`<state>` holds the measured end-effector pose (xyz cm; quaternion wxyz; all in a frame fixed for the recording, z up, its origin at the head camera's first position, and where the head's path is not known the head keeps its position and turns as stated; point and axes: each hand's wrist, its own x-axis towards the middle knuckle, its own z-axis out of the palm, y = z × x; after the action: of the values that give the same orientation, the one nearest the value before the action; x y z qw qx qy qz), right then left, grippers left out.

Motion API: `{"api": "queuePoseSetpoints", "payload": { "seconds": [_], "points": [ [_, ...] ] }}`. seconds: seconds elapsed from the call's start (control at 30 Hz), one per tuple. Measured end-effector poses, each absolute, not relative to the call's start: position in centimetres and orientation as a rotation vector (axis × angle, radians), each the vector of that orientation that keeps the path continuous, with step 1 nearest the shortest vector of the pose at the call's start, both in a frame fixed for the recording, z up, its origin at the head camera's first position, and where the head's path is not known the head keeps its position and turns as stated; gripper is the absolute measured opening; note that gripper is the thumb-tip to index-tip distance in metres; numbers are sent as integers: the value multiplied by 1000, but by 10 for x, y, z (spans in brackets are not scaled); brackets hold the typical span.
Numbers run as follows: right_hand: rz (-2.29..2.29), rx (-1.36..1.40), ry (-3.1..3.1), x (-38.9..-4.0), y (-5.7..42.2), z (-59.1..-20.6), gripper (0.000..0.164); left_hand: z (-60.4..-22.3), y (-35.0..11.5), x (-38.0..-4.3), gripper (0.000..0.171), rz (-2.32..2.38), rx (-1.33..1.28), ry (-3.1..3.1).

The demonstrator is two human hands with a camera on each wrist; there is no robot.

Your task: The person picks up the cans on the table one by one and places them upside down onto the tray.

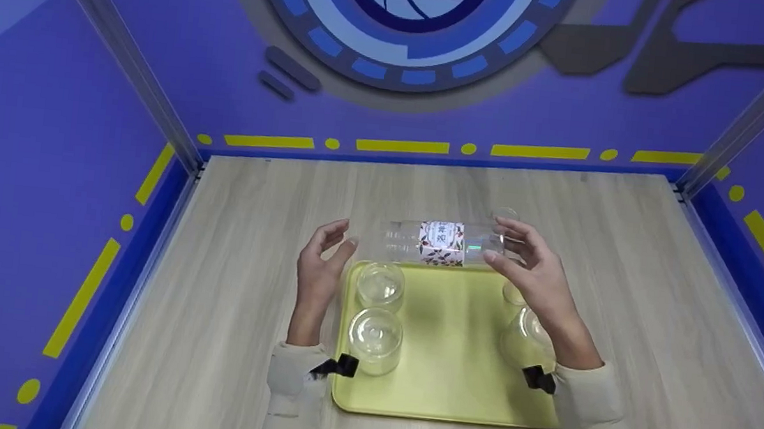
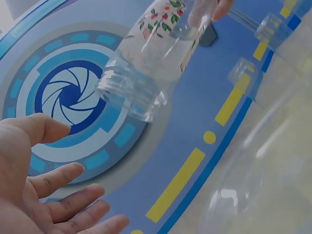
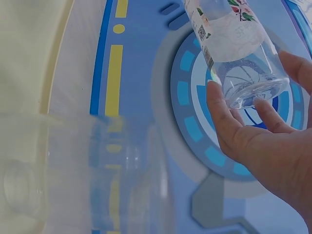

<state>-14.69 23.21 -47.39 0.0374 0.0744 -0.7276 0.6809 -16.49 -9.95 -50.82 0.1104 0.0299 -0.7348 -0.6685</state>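
Note:
A clear bottle with a floral label lies sideways in the air over the back edge of the yellow tray. My right hand holds it by the base end, with the thumb in front and the fingers behind; the right wrist view shows the fingertips around the bottle's base. Its threaded mouth points towards my left hand and shows no cap. My left hand is apart from the bottle, thumb and fingers spread with nothing between them in the left wrist view.
Two clear round jars stand along the tray's left side. Another clear jar is at the right, partly hidden by my right arm, with a smaller clear vessel behind it. Blue-purple panels enclose the wooden table.

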Motion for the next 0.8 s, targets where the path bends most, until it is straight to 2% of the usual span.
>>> {"api": "queuePoseSetpoints", "payload": {
  "seconds": [0.8],
  "points": [
    [1867,288,-2398,-137,247,-458,59,-553,-123,-169,48,-1383,244,-2658]
  ]
}}
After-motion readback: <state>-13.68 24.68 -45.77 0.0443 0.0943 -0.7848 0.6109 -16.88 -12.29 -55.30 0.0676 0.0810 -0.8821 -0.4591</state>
